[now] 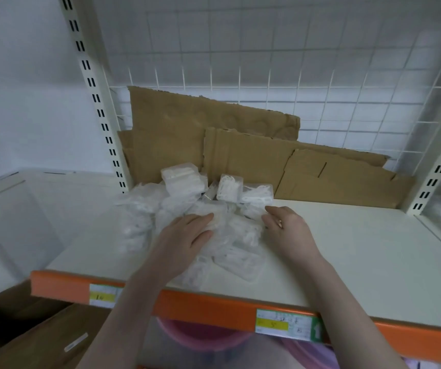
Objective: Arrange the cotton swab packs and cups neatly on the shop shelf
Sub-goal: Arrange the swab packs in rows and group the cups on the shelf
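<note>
A messy pile of clear packs (208,235) with white swabs inside lay on the white shelf (347,249), toward its left half. Some packs sat flat and some leaned on each other. A few small clear boxes (230,187) stood at the back of the pile, at about 12 o'clock from the hands.

The left hand (184,235) lay flat on top of the pile with its fingers straight and close together, pressing on the packs. The right hand (288,227) rested at the pile's right edge, at 3 o'clock from the left hand. Its fingers were bent a little and touched a pack, but I could not tell if they pinched it.

Brown cardboard (240,145) leaned on the wire grid (267,62) behind the pile. The shelf was bare at 3 o'clock from the pile. An orange strip (200,304) with price tags (286,324) ran along the front edge.
</note>
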The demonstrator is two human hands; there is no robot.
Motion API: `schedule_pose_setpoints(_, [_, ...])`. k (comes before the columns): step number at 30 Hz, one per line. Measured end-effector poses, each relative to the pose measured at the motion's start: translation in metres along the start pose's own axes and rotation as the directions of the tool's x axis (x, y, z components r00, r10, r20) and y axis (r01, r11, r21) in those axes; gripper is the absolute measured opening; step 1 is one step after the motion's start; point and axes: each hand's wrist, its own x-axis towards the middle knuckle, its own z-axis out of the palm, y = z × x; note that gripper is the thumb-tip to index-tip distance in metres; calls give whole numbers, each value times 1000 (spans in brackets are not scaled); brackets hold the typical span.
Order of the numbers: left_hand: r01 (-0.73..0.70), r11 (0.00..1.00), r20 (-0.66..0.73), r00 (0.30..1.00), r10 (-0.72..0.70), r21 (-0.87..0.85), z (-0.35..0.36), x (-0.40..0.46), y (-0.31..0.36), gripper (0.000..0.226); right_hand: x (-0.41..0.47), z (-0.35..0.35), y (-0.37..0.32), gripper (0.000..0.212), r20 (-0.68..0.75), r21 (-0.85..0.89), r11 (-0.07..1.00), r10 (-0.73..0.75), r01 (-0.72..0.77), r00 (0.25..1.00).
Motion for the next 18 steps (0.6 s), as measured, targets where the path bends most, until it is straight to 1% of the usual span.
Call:
schedule_pose_setpoints(2, [-9, 1000, -10, 1000, 9, 8, 0, 4, -3, 72, 2, -1, -1, 29, -4, 26, 998, 56, -56, 998])
schedule_pose_setpoints(3, [-12, 1000, -5, 1000, 12, 13, 0, 6, -3, 71, 3, -1, -1, 27, 6, 33, 997, 72, -72, 997])
schedule_pose_setpoints(4, [-13, 1000, 2, 1000, 13, 11, -1, 7, -2, 66, 3, -2, -1, 28, 21, 36, 996, 76, -77, 997])
schedule_pose_setpoints(6, [-12, 1000, 25, 1000, 13, -12, -2, 11, -2, 49, 5, -2, 1, 31, 55, 55, 995, 78, -81, 995])
schedule_pose_setpoints(7, [-18, 999, 37, 999, 19, -29, -2, 12, -1, 45, 5, -2, 2, 30, 72, 70, 994, 79, -84, 994])
schedule_pose_setpoints(11, [-26, 996, 58, 998, 30, -80, -2, 15, 0, 44, 7, -6, 1, 27, 117, 143, 982, 104, -120, 988])
schedule_pose_setpoints(18, [-52, 995, 56, 997, 57, -82, -3, 25, 0, 43, 19, -6, 6, 20, 185, 206, 956, 172, -210, 968])
